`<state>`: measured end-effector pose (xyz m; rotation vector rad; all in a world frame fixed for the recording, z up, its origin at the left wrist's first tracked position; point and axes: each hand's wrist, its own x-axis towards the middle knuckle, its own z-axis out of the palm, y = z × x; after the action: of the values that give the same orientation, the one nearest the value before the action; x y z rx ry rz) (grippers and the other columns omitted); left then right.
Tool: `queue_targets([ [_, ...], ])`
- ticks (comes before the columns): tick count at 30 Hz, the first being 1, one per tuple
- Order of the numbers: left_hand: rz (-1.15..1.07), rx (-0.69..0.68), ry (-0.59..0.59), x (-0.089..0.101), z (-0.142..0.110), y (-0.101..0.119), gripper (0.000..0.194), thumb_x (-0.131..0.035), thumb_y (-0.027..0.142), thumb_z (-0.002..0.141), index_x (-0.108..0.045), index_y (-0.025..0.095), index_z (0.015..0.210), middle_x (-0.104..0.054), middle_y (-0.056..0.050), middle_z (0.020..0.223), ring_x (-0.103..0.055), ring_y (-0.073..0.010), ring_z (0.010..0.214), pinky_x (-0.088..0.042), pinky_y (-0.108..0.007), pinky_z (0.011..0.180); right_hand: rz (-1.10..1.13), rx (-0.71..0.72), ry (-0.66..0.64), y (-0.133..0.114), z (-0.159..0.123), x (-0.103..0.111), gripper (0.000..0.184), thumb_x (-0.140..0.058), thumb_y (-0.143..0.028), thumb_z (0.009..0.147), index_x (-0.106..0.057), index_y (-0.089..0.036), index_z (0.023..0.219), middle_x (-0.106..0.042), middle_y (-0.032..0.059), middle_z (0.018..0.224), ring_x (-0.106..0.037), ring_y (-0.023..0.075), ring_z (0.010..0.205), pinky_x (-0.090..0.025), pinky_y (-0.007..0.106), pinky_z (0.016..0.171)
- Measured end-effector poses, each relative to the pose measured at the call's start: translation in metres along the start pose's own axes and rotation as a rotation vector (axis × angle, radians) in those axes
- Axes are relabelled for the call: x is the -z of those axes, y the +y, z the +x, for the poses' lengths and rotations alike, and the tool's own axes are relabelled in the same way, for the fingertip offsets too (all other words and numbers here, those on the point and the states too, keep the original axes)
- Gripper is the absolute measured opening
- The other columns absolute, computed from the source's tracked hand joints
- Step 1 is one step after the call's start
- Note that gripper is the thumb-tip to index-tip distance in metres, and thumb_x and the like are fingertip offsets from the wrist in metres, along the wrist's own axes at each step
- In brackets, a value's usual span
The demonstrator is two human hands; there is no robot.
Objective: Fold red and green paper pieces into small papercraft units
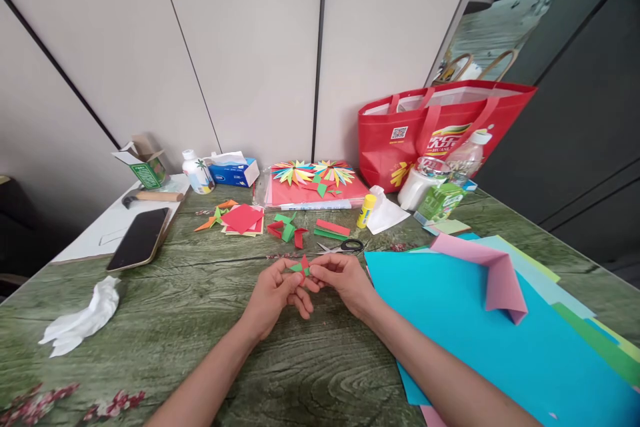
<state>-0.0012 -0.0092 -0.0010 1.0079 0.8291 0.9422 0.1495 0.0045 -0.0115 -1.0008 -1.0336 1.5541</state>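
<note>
A small red and green folded paper piece [305, 268] with pointed tips is held up between my two hands. My left hand [280, 290] pinches it from the left, its lower fingers curled beneath. From the right, my right hand [343, 278] grips its edge between thumb and forefinger. Just beyond lie scissors [353, 245] with black handles. Behind my hands sits another folded red and green paper piece [287, 231], with red and green paper strips [332, 229] to its right. A stack of paper squares [243, 219], red on top, lies to the left.
Large coloured sheets [440, 320] with a folded pink paper [493, 267] cover the right side. A glue stick [367, 211], tissue box [233, 170] and red bag [400, 137] stand behind. At left are a phone [140, 238], hammer [155, 196] and crumpled tissue [85, 317].
</note>
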Motion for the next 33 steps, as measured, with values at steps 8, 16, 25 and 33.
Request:
queue_targets([
  [8, 0.025, 0.019, -0.018, -0.002, -0.002, 0.004, 0.025, -0.062, 0.033, 0.073, -0.047, 0.013, 0.074, -0.066, -0.007, 0.067, -0.059, -0.0131, 0.043, -0.049, -0.025, 0.039, -0.133, 0.099, -0.031, -0.001, 0.000, 0.002, 0.023, -0.072, -0.033, 0.059, -0.069, -0.017, 0.075, -0.061, -0.0008, 0.059, -0.047, 0.0085, 0.050, -0.040, 0.023, 0.050],
  [16, 0.018, 0.055, -0.053, 0.001, -0.001, 0.003, 0.026, -0.062, 0.035, 0.072, -0.046, 0.015, 0.073, -0.060, 0.000, 0.057, -0.054, -0.0098, 0.037, -0.044, -0.020, 0.035, -0.338, 0.216, -0.098, -0.004, 0.001, 0.004, 0.017, -0.065, -0.031, 0.066, -0.068, -0.017, 0.077, -0.064, 0.0005, 0.064, -0.050, 0.0098, 0.054, -0.040, 0.023, 0.052],
  [25, -0.003, 0.041, 0.059, -0.001, 0.000, 0.005, 0.029, -0.053, 0.042, 0.078, -0.049, 0.014, 0.068, -0.060, -0.001, 0.055, -0.051, -0.0088, 0.035, -0.040, -0.018, 0.030, -0.160, 0.091, -0.068, -0.002, -0.002, -0.002, 0.023, -0.069, -0.035, 0.062, -0.069, -0.017, 0.077, -0.063, -0.0008, 0.057, -0.053, 0.0097, 0.046, -0.047, 0.025, 0.048],
  [33, 0.121, 0.014, 0.140, -0.002, -0.001, 0.004, 0.028, -0.058, 0.039, 0.073, -0.050, 0.015, 0.062, -0.056, 0.002, 0.048, -0.047, -0.0075, 0.030, -0.036, -0.016, 0.026, -0.066, 0.078, -0.032, 0.001, -0.004, -0.007, 0.026, -0.071, -0.037, 0.060, -0.070, -0.019, 0.077, -0.066, -0.0001, 0.063, -0.059, 0.0128, 0.053, -0.052, 0.029, 0.056],
])
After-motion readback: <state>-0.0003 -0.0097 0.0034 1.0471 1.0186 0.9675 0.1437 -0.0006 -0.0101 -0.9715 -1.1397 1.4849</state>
